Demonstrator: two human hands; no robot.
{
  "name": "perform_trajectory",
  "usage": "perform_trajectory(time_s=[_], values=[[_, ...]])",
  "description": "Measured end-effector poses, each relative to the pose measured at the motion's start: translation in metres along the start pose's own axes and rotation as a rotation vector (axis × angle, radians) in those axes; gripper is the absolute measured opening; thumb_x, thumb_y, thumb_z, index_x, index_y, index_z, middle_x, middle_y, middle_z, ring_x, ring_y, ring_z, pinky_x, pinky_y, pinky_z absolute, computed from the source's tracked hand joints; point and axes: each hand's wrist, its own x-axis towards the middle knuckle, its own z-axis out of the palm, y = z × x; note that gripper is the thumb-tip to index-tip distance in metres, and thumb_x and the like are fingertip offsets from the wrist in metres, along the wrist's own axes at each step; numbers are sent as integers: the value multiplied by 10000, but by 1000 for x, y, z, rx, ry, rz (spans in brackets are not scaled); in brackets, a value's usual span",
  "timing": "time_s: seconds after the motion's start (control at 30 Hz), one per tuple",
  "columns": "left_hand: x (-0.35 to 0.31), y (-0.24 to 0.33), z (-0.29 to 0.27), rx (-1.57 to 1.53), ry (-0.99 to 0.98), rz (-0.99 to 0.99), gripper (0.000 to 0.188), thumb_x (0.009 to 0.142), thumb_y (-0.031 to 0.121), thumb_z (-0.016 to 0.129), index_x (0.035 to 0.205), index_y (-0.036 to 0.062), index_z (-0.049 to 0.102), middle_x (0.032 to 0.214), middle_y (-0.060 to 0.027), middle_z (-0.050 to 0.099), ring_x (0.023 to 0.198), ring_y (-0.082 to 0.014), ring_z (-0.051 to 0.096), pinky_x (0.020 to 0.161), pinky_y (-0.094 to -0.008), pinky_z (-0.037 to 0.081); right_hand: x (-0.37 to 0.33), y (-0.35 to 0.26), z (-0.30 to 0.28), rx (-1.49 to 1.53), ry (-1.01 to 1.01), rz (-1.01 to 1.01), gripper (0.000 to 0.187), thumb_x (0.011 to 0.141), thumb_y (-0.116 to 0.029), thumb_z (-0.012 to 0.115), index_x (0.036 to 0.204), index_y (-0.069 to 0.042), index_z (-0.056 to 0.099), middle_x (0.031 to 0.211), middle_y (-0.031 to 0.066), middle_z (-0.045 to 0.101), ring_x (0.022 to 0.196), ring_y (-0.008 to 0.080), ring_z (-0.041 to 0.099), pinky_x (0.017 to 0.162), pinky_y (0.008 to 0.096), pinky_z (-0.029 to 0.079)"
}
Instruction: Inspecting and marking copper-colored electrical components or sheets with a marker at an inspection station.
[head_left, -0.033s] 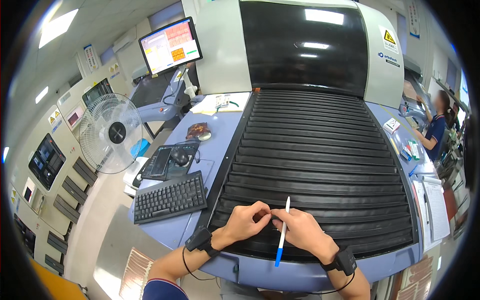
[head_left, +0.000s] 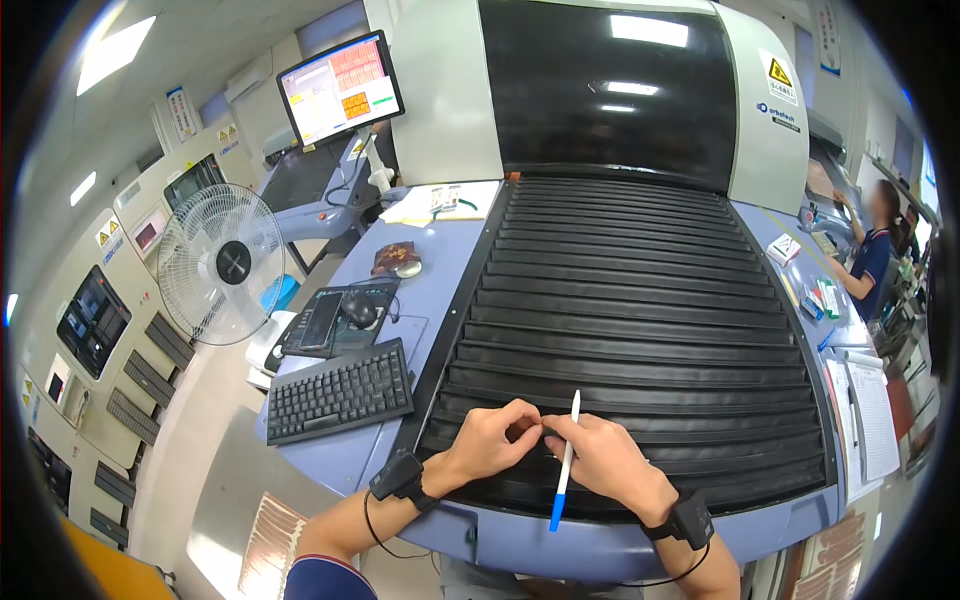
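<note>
My left hand point(head_left: 495, 440) is closed, its thumb and fingertips pinched together. Those fingertips meet the fingers of my right hand point(head_left: 610, 465), and whatever lies between them is hidden or too small to make out. A white pen point(head_left: 567, 455) with a blue end rests in my right hand, its blue part pointing toward me. Both hands hover over the near end of the black ribbed bellows cover point(head_left: 640, 300) of a large machine. A black device point(head_left: 398, 476) is strapped to my left wrist, another point(head_left: 690, 520) to my right.
Left of the cover are a keyboard point(head_left: 340, 393), a mouse point(head_left: 360, 308), a phone point(head_left: 320, 322) and a brown packet point(head_left: 393, 258). Behind them hangs a monitor point(head_left: 342, 88); a fan point(head_left: 222, 265) stands farther left. Papers point(head_left: 872, 415) lie at right, where another person point(head_left: 875, 255) works.
</note>
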Motion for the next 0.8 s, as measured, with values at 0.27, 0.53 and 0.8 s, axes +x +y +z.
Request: perform_trajectory(time_s=[0.27,0.53,0.8], values=[[0,-1,-3,7,10,-7,133,869,27,742,928,1,626,751,-93,726,667,-152,723,602,-255,561,3,2,2,13,-15,-1,205,929,-151,664,1100,-41,638,803,181,683,783,369,688,652,466,551],[-1,1,3,21,-17,24,136,856,28,749,929,3,637,745,-90,723,668,-162,727,612,-259,569,-4,3,0,2,-51,27,212,930,-159,664,1099,-35,635,807,191,682,786,380,688,657,468,553],[-1,0,-2,4,-26,-12,127,862,42,746,933,9,646,767,-95,727,672,-164,729,614,-266,573,1,3,3,-11,-48,11,198,948,-170,648,1104,-48,635,812,194,681,782,389,686,661,483,552]])
